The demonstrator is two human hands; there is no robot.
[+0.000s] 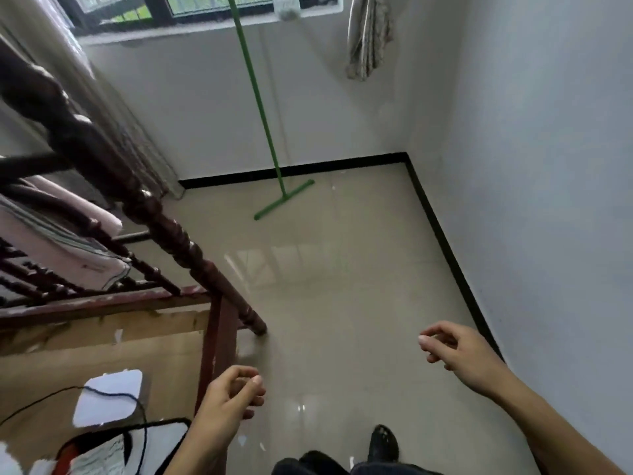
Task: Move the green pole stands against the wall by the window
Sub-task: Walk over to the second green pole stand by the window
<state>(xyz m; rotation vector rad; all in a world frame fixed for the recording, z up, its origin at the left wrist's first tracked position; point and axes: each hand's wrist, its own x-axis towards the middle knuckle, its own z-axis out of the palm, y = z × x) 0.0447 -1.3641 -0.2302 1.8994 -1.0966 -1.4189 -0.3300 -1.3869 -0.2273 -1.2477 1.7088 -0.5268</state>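
A green pole stand point(259, 101) leans against the white wall under the window point(191, 8), its T-shaped foot point(284, 199) on the tiled floor near the black skirting. My left hand point(233, 395) hovers low in the middle, fingers loosely curled with nothing in them. My right hand point(455, 351) is raised to the right, fingers also loosely curled and holding nothing. Both hands are well short of the pole, with bare floor between.
A dark wooden bed frame point(164, 234) with turned posts fills the left, bedding on it. A white box point(108, 397) with a black cable lies on the bed board. A curtain point(368, 39) hangs at the upper right. The side wall point(548, 200) runs along the right.
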